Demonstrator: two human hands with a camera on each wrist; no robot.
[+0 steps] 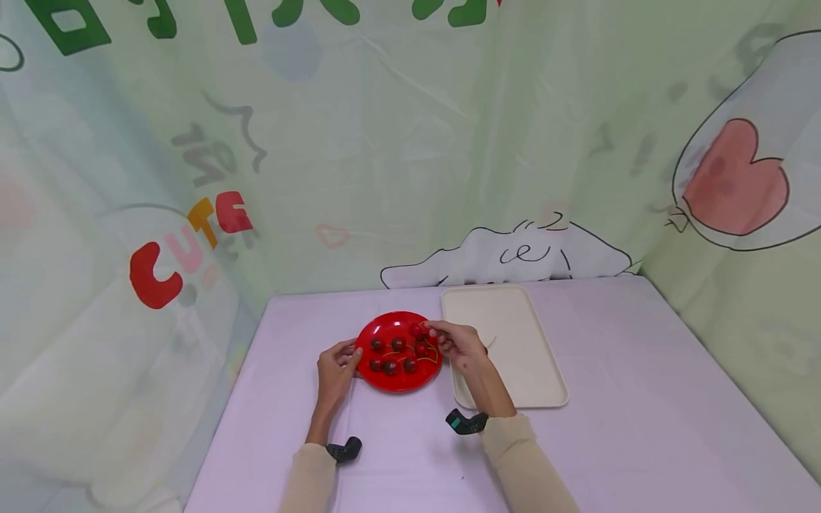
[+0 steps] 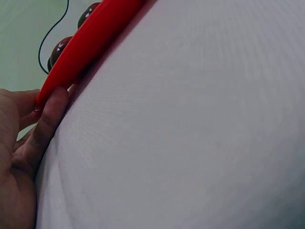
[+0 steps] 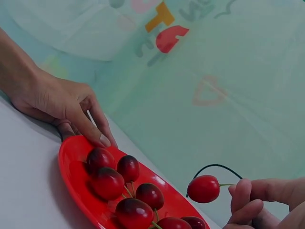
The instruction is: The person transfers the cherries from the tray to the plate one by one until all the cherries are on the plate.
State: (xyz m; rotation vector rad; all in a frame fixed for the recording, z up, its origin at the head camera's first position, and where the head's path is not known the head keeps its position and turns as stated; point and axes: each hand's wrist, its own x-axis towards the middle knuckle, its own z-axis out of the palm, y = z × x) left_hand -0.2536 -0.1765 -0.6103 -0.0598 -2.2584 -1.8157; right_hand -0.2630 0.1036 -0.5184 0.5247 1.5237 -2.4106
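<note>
A round red plate [image 1: 388, 325] with several dark red cherries [image 3: 135, 213] on it lies on the table. My left hand [image 1: 335, 372] grips the plate's left rim, thumb on top and fingers against the underside, as the left wrist view shows. My right hand [image 1: 463, 345] is over the plate's right edge. In the right wrist view its thumb and fingers pinch the stem of a bright red cherry [image 3: 203, 189], which hangs in the air apart from the others. Green stems trail between the cherries on the plate.
A cream rectangular tray [image 1: 532, 363] lies right of the plate, its left edge close to it. A thin stem [image 1: 492, 343] shows over the tray beside the right wrist, with a dark spot partly hidden there. Printed curtains [image 1: 385, 178] hang behind and beside the lilac-covered table [image 1: 641, 399].
</note>
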